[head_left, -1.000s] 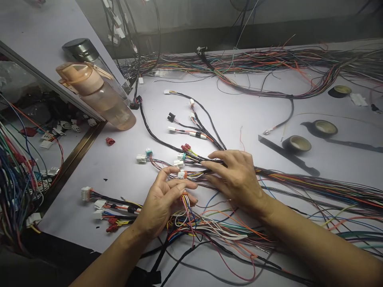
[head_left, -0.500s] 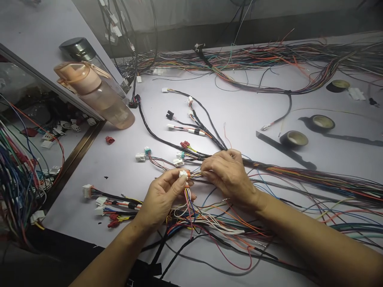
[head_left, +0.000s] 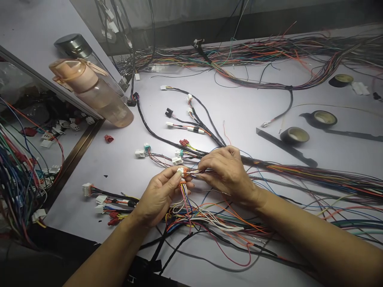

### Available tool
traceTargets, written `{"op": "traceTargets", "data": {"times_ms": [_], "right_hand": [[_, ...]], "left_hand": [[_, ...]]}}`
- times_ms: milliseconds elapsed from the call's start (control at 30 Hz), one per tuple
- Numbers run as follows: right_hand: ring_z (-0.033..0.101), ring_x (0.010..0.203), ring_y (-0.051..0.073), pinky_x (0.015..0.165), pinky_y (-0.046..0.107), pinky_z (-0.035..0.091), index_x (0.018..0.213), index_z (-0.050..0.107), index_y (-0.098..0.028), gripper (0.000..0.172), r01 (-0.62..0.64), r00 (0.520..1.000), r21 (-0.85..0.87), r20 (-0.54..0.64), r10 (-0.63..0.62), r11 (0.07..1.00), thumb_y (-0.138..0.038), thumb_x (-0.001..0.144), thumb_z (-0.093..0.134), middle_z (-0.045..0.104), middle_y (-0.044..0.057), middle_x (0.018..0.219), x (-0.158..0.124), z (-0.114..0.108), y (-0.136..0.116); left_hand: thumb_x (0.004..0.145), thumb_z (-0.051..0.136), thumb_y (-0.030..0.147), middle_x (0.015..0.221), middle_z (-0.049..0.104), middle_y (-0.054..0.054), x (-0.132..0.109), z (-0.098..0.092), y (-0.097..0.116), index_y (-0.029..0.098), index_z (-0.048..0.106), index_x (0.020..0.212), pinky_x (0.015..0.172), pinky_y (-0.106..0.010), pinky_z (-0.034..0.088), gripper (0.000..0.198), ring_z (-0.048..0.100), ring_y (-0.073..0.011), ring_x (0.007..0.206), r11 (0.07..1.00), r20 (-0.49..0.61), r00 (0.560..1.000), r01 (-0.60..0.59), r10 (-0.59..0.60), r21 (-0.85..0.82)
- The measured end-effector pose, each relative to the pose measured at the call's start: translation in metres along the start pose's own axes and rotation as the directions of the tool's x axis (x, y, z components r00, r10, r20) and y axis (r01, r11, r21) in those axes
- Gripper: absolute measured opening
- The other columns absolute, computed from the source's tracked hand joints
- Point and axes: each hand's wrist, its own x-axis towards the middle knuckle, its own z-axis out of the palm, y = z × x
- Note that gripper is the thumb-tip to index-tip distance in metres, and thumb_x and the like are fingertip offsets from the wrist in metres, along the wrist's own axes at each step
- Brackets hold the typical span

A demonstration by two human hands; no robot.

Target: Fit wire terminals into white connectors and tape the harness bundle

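My left hand [head_left: 163, 191] is closed on a small white-and-orange wire connector [head_left: 182, 171], pinched between thumb and fingers. Colored wires [head_left: 185, 197] hang down below it over the table. Just to the right, my right hand [head_left: 226, 169] has its thumb and fingers pinched around thin wires [head_left: 194, 172] that run into the connector's orange side. A white connector [head_left: 177, 160] and a teal-and-white one [head_left: 178, 153] lie just beyond my fingertips. Under both hands spreads a loose tangle of wires [head_left: 215, 223], some wrapped in black tape.
Two water bottles [head_left: 98, 97] stand at the left by a bin of connectors [head_left: 60, 127]. A taped wire harness [head_left: 299, 173] stretches to the right. Black tape rolls [head_left: 295, 136] lie at the right, near a dark flat strip [head_left: 284, 147]. A wire pile [head_left: 254, 56] lines the back.
My right hand has shifted slightly left toward the connector, and the connector has turned a little in my left fingers. The view has moved slightly; the grip looks the same.
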Motion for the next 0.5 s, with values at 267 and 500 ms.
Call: {"op": "traceTargets", "data": {"times_ms": [267,500], "right_hand": [[0.056,0.085,0.015,0.085,0.037,0.025,0.089,0.064,-0.025,0.014,0.036,0.999,-0.042,-0.01,-0.037,0.998,-0.032,0.095,0.053,0.07,-0.003,0.091,0.0,0.001,0.002],[0.054,0.088,0.016,0.085,0.037,0.025,0.085,0.063,-0.024,0.025,-0.054,0.998,0.072,0.028,0.052,0.996,-0.038,0.097,0.047,0.069,0.0,0.092,-0.001,0.002,0.003]], "left_hand": [[0.083,0.068,0.025,0.102,0.068,-0.005,0.001,0.0,-0.008,0.02,0.071,0.099,0.075,-0.022,0.053,0.018,0.065,-0.0127,0.085,0.987,0.058,0.989,-0.142,0.138,0.069],[0.079,0.071,0.017,0.104,0.067,-0.003,0.003,-0.004,-0.016,0.026,0.064,0.116,0.083,-0.03,0.057,0.038,0.065,-0.0158,0.095,0.974,0.08,0.973,-0.221,0.218,0.041]]}}
